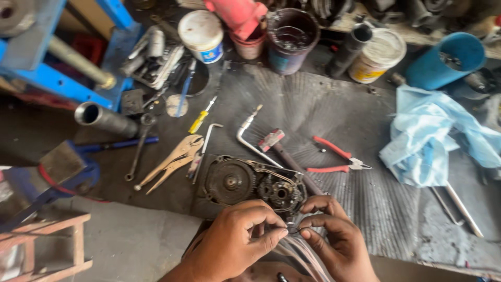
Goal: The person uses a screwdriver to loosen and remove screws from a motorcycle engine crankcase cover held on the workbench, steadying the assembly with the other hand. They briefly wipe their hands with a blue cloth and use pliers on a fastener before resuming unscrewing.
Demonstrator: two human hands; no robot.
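Wire (293, 230), thin and pliable, was pinched at its ends by both hands: left (235, 243), right (334, 240), above gear housing (250, 183).

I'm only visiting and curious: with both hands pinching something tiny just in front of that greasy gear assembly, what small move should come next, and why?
Probably keep the pinch and ease the tiny piece, too small to identify, toward the gear assembly. The left hand and right hand meet fingertip to fingertip right beside it.
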